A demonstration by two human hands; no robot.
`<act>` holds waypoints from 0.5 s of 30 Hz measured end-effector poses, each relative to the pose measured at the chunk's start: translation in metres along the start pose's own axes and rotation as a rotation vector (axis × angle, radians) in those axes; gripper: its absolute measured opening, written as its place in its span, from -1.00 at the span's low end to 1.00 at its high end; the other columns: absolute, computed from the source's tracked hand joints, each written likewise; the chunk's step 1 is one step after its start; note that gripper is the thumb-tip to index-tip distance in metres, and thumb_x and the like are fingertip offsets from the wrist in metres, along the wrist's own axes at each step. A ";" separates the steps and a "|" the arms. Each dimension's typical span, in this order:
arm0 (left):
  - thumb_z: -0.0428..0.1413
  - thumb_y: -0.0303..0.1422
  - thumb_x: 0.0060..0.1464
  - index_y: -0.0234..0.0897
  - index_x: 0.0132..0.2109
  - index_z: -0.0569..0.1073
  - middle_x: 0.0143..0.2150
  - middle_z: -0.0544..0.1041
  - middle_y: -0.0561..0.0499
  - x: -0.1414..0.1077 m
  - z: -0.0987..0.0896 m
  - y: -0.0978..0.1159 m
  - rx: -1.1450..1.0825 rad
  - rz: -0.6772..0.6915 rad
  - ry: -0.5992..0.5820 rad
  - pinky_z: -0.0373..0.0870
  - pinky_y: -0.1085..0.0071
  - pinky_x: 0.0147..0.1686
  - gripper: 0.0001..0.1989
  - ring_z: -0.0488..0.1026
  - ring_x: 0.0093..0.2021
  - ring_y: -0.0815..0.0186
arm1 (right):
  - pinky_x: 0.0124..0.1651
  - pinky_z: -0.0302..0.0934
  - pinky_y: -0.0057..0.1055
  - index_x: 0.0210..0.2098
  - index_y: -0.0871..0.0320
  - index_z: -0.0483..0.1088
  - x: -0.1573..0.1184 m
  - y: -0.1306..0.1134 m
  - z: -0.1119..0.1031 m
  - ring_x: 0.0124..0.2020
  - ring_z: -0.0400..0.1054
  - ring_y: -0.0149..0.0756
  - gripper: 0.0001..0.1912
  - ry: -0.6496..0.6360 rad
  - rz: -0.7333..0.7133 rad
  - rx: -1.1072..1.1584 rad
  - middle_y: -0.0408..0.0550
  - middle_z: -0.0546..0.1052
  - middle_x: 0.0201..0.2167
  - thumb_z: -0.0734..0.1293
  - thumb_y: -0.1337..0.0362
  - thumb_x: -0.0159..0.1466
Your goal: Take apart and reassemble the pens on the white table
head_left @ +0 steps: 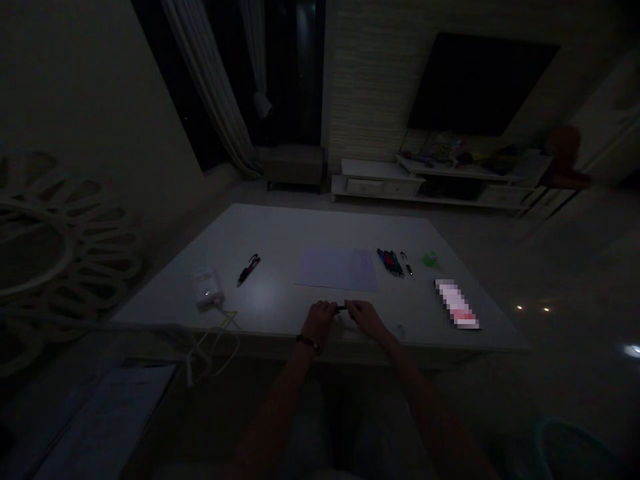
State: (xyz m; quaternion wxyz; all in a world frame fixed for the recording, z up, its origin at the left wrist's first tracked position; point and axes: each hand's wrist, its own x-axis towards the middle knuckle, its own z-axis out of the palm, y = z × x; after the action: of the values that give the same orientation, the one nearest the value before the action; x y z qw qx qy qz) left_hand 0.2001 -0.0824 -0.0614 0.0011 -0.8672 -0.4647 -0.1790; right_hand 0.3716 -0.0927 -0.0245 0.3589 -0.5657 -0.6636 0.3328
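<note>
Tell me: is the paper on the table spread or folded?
Spread: the paper lies flat on the table, showing no fold.

I can pass below the paper sheet (337,270) on the worktop (280,227); left of it a pen (249,269) blocks me (white adapter (207,288) beyond), right, more pens (390,262).

The left forearm (283,400) and right forearm (425,400) are stretched forward, the left hand (319,323) and right hand (366,319) held nearly touching.
</note>
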 end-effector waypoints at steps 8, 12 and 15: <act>-0.08 -0.38 0.21 -0.24 -0.12 0.30 -0.24 0.41 -0.02 0.000 -0.003 0.003 0.014 0.000 0.008 0.23 0.31 -0.19 -0.87 0.31 -0.22 0.26 | -0.50 0.00 -0.49 -0.65 0.18 0.29 -0.001 -0.004 -0.005 -0.60 0.17 -0.42 -0.50 -0.048 0.025 -0.016 -0.19 0.27 -0.70 0.12 -0.05 0.22; -0.09 -0.37 0.21 -0.25 -0.13 0.31 -0.24 0.41 -0.03 0.001 -0.002 0.002 0.017 -0.001 0.006 0.23 0.32 -0.21 -0.86 0.32 -0.23 0.27 | -0.52 -0.03 -0.50 -0.65 0.18 0.29 -0.001 -0.009 -0.009 -0.61 0.15 -0.44 -0.50 -0.070 0.017 -0.030 -0.20 0.25 -0.71 0.13 -0.05 0.21; -0.09 -0.37 0.21 -0.25 -0.13 0.31 -0.25 0.42 -0.03 0.001 -0.004 0.002 0.023 0.010 -0.013 0.23 0.32 -0.20 -0.86 0.32 -0.22 0.27 | -0.53 -0.03 -0.50 -0.68 0.19 0.28 0.000 -0.009 -0.011 -0.64 0.13 -0.44 -0.45 -0.108 0.071 -0.058 -0.19 0.23 -0.75 0.09 -0.07 0.22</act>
State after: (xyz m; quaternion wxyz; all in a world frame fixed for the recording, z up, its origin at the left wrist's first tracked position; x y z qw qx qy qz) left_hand 0.2011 -0.0837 -0.0565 0.0089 -0.8705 -0.4626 -0.1680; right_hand 0.3764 -0.0936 -0.0106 0.2941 -0.5801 -0.6709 0.3562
